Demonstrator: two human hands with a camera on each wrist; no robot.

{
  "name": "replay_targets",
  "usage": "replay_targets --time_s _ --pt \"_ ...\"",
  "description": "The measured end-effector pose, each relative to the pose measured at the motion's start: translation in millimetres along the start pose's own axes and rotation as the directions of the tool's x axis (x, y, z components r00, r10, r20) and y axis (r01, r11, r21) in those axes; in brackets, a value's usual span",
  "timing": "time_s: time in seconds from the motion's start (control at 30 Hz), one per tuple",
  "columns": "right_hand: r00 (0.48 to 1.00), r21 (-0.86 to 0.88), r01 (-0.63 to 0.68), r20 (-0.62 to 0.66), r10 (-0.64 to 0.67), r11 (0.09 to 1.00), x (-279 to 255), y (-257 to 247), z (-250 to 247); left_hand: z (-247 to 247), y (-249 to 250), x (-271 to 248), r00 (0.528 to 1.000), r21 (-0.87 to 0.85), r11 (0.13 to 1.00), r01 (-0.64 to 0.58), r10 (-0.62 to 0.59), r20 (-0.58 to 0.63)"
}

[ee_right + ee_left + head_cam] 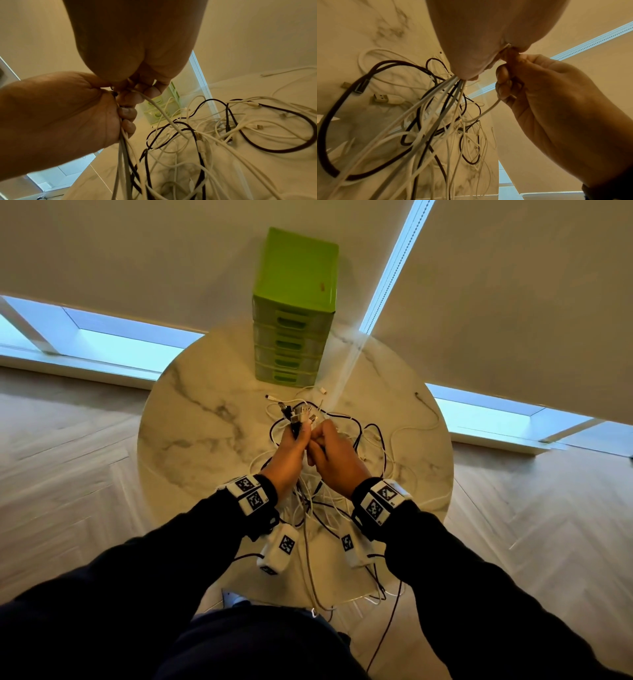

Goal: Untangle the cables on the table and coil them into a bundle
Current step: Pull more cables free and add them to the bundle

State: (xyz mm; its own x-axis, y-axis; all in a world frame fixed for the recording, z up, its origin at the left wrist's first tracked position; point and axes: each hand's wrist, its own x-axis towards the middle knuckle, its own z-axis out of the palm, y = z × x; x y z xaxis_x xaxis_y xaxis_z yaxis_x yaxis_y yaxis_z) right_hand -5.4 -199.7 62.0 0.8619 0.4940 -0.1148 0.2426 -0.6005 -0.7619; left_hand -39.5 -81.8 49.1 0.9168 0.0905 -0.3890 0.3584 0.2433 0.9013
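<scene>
- Step in hand: gathering cable ends. The left hand (289, 451) is clamped round a sheaf of white and black cables (436, 102), plug ends fanning out above the fist.
- The right hand (334, 458), touching the left, has its fingers (502, 75) curled round one thin white cable (486, 109).
- The remaining tangle (346, 508) lies on the round marble-patterned table (191, 433), some strands hanging over the near edge.
- Next move (a judgement): draw the single strand free of the crossings, then add it to the sheaf before coiling.
</scene>
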Motion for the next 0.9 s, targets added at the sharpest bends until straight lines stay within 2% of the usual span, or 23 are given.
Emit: replay_targets --time_s 0.13,0.23,0.3,0.4,0.5,0.6,0.67,0.8,0.9 --pt "0.997 -0.022 0.026 0.072 -0.024 0.999 -12 7 -1 -1 8 3 0.997 0.007 1.0 -0.016 0.016 -0.074" --pt "0.989 -0.077 0.079 0.135 -0.068 0.994 -28 25 0 1 27 5 0.985 -0.123 0.991 -0.044 0.023 -0.171" --pt "0.989 -0.097 0.084 0.132 -0.071 0.992 -37 42 -1 -3 35 13 0.972 -0.181 0.98 -0.081 0.037 -0.232" --pt "0.988 -0.165 0.056 0.149 -0.031 0.985 -46 64 -5 -16 44 25 0.939 -0.19 0.97 -0.153 0.083 -0.333" --pt "0.983 -0.246 0.015 0.181 0.031 0.969 -47 81 -16 -26 58 30 0.92 -0.315 0.928 -0.2 0.067 -0.386" --pt "0.971 -0.317 -0.014 0.22 0.089 0.948 -33 83 -21 -27 61 28 0.944 -0.421 0.882 -0.215 0.077 -0.32" --pt "0.979 -0.332 -0.047 0.173 0.11 0.942 -19 75 -25 -21 60 22 0.962 -0.409 0.887 -0.215 0.12 -0.246" --pt "0.999 -0.107 -0.033 -0.011 0.031 0.994 5 43 -28 -9 50 10 0.974 -0.122 0.973 -0.197 0.18 -0.136" --pt "0.999 -0.041 0.032 -0.038 -0.033 0.999 15 17 -23 -4 32 6 0.98 -0.007 0.991 -0.136 0.133 -0.15"
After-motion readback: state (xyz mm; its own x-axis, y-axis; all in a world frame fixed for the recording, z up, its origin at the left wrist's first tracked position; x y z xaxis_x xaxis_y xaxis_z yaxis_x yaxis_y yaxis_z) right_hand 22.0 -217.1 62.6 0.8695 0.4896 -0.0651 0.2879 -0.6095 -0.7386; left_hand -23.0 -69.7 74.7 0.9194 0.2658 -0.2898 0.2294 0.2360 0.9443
